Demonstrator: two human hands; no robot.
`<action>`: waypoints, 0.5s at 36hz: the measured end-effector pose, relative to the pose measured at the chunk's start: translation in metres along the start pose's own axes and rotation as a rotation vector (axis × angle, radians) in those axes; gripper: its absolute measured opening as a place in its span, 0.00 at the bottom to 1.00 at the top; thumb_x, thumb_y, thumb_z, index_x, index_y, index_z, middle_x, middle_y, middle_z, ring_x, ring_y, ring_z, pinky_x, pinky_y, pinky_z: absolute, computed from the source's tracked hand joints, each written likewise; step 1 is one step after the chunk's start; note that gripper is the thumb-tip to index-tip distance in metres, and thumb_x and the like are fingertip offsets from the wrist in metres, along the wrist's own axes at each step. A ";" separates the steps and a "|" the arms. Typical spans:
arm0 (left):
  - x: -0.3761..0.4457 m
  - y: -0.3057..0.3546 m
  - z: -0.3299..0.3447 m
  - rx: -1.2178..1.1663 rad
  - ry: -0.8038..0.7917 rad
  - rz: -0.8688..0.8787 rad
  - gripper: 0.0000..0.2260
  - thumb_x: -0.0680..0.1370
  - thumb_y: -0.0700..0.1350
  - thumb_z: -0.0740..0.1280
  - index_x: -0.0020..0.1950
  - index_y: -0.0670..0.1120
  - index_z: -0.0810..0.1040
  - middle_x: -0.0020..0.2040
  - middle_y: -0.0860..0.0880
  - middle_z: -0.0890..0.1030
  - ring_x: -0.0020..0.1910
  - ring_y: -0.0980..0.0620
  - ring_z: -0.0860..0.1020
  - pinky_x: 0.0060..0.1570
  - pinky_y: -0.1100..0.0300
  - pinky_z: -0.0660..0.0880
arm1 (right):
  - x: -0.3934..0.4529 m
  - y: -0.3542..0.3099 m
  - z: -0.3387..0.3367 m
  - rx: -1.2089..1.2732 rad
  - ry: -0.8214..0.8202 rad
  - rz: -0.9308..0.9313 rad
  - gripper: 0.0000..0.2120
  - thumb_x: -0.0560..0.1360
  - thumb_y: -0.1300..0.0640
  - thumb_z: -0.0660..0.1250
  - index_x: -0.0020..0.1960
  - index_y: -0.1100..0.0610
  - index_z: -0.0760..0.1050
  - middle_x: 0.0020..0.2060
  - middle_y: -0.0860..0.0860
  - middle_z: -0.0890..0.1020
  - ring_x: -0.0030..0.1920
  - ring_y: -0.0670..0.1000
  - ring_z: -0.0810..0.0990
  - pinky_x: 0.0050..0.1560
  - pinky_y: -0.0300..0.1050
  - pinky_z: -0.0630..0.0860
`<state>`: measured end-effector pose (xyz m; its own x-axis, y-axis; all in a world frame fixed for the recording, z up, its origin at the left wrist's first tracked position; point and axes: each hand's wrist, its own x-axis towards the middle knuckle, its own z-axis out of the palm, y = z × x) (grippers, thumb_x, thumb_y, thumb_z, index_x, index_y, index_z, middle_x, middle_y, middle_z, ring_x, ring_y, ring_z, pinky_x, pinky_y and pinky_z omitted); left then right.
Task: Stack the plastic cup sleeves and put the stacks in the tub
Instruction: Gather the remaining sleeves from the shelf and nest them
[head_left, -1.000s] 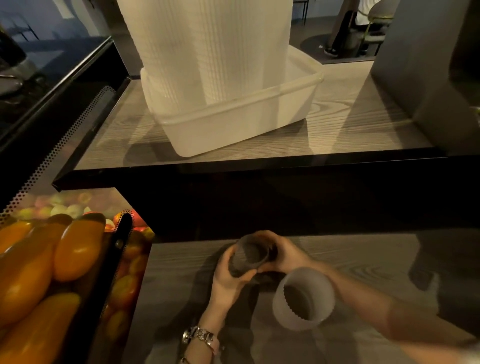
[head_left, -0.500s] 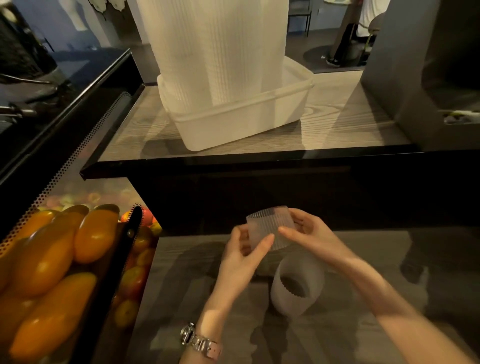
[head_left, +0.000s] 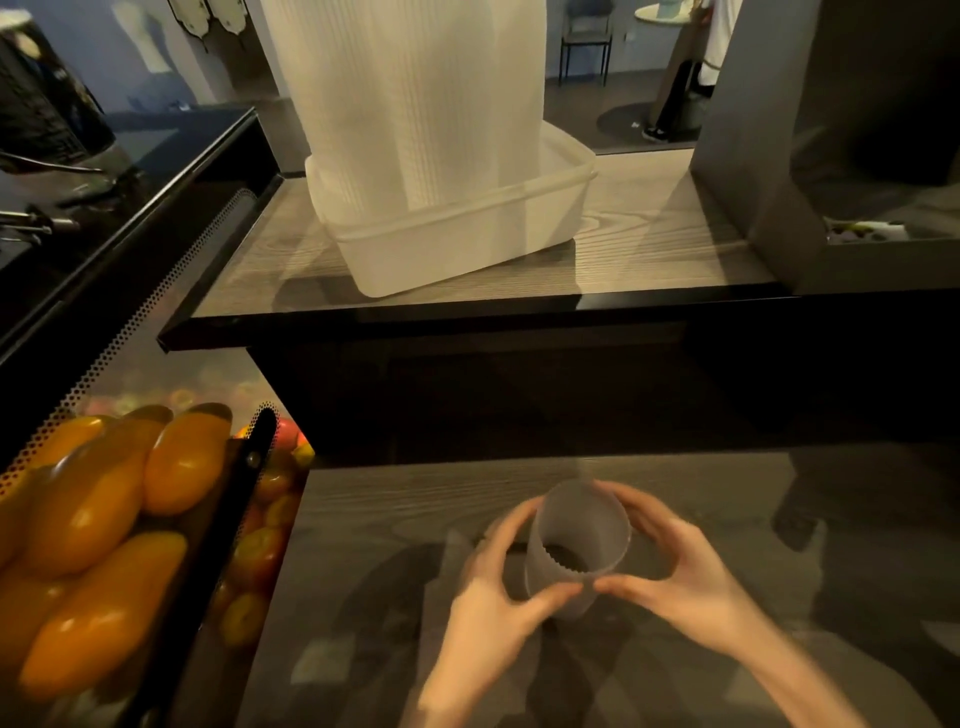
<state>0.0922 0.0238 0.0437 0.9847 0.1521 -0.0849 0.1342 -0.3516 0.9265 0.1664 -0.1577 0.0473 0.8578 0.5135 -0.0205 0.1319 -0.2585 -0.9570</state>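
A short stack of frosted, ribbed plastic cup sleeves (head_left: 576, 540) stands on the lower wooden counter, its open top facing me. My left hand (head_left: 498, 587) wraps its left side and my right hand (head_left: 675, 566) wraps its right side, fingertips nearly meeting in front. On the upper shelf stands the white translucent tub (head_left: 467, 244), with tall stacks of sleeves (head_left: 410, 98) rising out of it past the top of the view.
A dark raised ledge (head_left: 467, 317) separates the lower counter from the upper shelf. At the left is a glass display case with oranges (head_left: 104, 519) and smaller fruit. A grey box-like unit (head_left: 831, 156) stands at the right of the shelf.
The single sleeve held up in both hands has come down onto the sleeve standing on the counter. Both hands now close around the joined stack.
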 end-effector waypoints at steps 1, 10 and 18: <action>0.000 -0.003 0.003 -0.004 0.002 -0.012 0.29 0.66 0.53 0.76 0.60 0.72 0.65 0.62 0.70 0.70 0.63 0.69 0.67 0.60 0.71 0.66 | -0.001 0.004 0.002 0.006 -0.001 0.024 0.35 0.59 0.47 0.79 0.63 0.37 0.69 0.62 0.37 0.75 0.65 0.40 0.71 0.67 0.39 0.67; 0.007 -0.018 0.012 -0.085 0.007 -0.039 0.28 0.67 0.42 0.76 0.60 0.62 0.68 0.60 0.61 0.74 0.60 0.67 0.72 0.57 0.73 0.68 | 0.004 0.014 0.005 0.039 -0.045 0.123 0.35 0.57 0.49 0.78 0.61 0.43 0.69 0.57 0.34 0.77 0.61 0.36 0.73 0.59 0.28 0.69; 0.008 -0.020 0.011 -0.096 -0.009 -0.062 0.28 0.67 0.43 0.76 0.59 0.63 0.68 0.59 0.62 0.74 0.59 0.68 0.71 0.56 0.74 0.69 | 0.009 0.010 -0.005 -0.022 -0.186 0.127 0.40 0.55 0.40 0.79 0.63 0.40 0.66 0.60 0.35 0.74 0.64 0.38 0.71 0.67 0.43 0.68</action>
<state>0.0986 0.0221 0.0207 0.9759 0.1624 -0.1458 0.1839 -0.2519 0.9501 0.1781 -0.1594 0.0394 0.7622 0.6173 -0.1950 0.0417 -0.3474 -0.9368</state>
